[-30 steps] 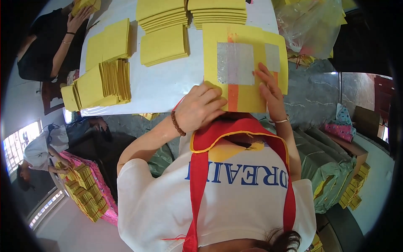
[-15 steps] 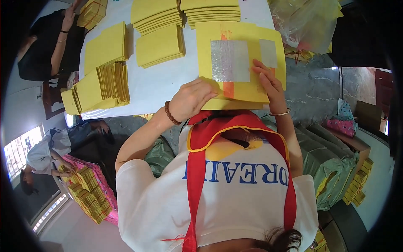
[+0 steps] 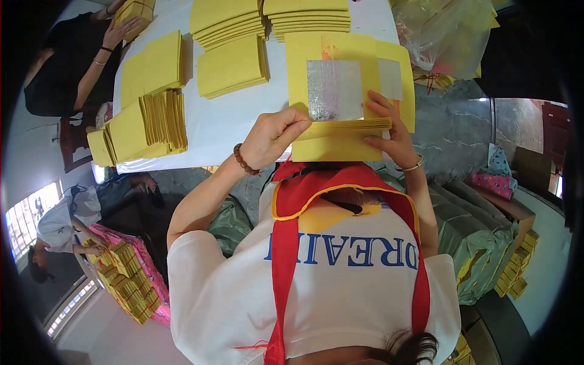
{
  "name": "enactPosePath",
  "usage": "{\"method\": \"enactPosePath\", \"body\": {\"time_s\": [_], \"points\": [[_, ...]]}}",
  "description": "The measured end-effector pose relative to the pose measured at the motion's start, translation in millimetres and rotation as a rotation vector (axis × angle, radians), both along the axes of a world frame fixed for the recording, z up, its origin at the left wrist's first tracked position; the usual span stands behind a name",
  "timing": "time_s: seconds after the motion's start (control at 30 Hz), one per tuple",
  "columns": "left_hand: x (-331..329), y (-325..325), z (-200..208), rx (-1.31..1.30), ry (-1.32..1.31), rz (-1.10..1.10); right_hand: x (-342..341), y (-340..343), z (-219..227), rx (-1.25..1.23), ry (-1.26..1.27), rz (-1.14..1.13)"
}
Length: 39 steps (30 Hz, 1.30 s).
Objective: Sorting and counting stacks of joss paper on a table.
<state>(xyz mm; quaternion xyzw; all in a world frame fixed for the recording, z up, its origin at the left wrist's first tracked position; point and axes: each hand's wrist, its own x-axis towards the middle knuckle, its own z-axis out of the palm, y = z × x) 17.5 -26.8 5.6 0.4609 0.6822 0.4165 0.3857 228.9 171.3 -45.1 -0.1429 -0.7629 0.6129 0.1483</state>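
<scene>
A stack of yellow joss paper [image 3: 337, 47] lies in front of me at the table's near edge. Its top sheet bears a silver foil patch [image 3: 333, 90] and an orange streak. The stack's near part is raised into a thick layered ridge, with plain yellow paper below it. My left hand [image 3: 274, 134] pinches the left end of this ridge between thumb and fingers. Around the right end, my right hand [image 3: 394, 132] is closed, thumb on the near side and fingers beyond. Another foil-patched stack [image 3: 396, 64] shows partly behind, to the right.
Folded yellow stacks [image 3: 231, 66] stand farther back and at the left of the white table [image 3: 234, 131]. A co-worker's hand [image 3: 121, 30] rests on a tied bundle [image 3: 135, 13] at the far left. A clear plastic bag [image 3: 444, 36] lies at far right.
The stack's near part has come up into a layered ridge. My left fingers have closed into a pinch, and my right thumb has moved to the near side. A co-worker's hand has reached the bundle.
</scene>
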Motion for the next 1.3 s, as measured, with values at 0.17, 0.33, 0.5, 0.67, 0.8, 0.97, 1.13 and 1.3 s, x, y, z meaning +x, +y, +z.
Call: {"method": "enactPosePath", "body": {"time_s": [0.17, 0.33, 0.5, 0.67, 0.8, 0.97, 1.13, 1.3], "points": [[-0.5, 0.7, 4.8, -0.037, 0.022, -0.029, -2.6, -1.6, -0.4, 0.055, 0.032, -0.018], [0.2, -0.4, 1.5, 0.029, 0.043, -0.021, -3.0, -2.9, -3.7, -0.003, 0.026, -0.046], [-1.8, -0.8, 4.5, -0.033, 0.009, -0.028, -2.8, -3.2, -4.2, -0.015, 0.035, -0.053], [-1.4, -2.1, 1.4, -0.012, 0.046, -0.044, -3.0, -3.8, -3.4, 0.01, 0.035, -0.052], [2.7, -2.3, 5.5, 0.066, 0.114, -0.078, -3.8, -2.4, -6.0, 0.032, 0.049, -0.049], [17.5, 4.5, 21.0, 0.306, 0.322, -0.156, -3.6, -1.5, -9.4, 0.057, 0.058, -0.057], [14.2, 7.8, 14.0, 0.173, 0.467, -0.272, -5.8, -3.9, 0.1, 0.002, 0.04, -0.072], [12.3, 7.4, 2.2, 0.392, 0.617, -0.382, -6.1, -2.9, -4.6, 0.021, 0.049, -0.08]]}}
